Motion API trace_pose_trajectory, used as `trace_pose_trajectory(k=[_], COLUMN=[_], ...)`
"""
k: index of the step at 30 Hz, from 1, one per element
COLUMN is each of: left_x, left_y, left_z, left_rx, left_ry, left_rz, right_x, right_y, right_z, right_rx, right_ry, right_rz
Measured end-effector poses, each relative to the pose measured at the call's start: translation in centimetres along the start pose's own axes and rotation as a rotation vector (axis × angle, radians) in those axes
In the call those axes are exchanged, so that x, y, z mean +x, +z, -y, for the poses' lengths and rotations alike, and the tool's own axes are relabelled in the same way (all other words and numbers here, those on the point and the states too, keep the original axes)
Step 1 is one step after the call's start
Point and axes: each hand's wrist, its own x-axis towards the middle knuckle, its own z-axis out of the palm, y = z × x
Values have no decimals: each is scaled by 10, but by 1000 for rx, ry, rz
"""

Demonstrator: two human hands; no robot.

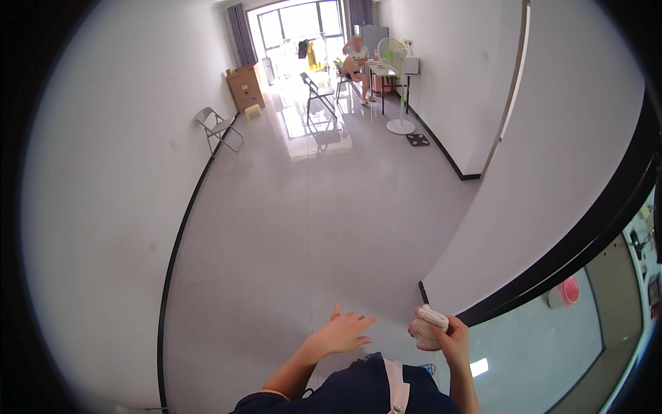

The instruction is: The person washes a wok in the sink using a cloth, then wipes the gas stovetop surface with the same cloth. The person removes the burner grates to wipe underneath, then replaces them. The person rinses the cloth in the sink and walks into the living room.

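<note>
My right hand (455,339) pinches a bunched, off-white cloth item (428,328) with pinkish edges between thumb and fingers; whether it is a glove or a rag I cannot tell. To the left, my left hand (347,332) is held out in front of my dark top, fingers apart and holding nothing. The two hands do not touch. Pale floor tiles (269,248) stretch out beyond them.
A dark-framed doorway on the right shows a pink bucket (569,291). Farther off are folding chairs (321,92), a cardboard box (245,88), a pedestal fan (401,126), a black scale (418,139) and a person (356,64) seated by a table (384,71).
</note>
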Motion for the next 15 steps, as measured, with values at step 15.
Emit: trace_pose_trajectory(k=[15], left_x=[-9], left_y=[14], left_z=[15], left_rx=[31], left_ry=[-116], left_rz=[52], right_x=[3], right_y=[-2], right_z=[5], right_rx=[-71], right_ry=[63], right_rz=[42])
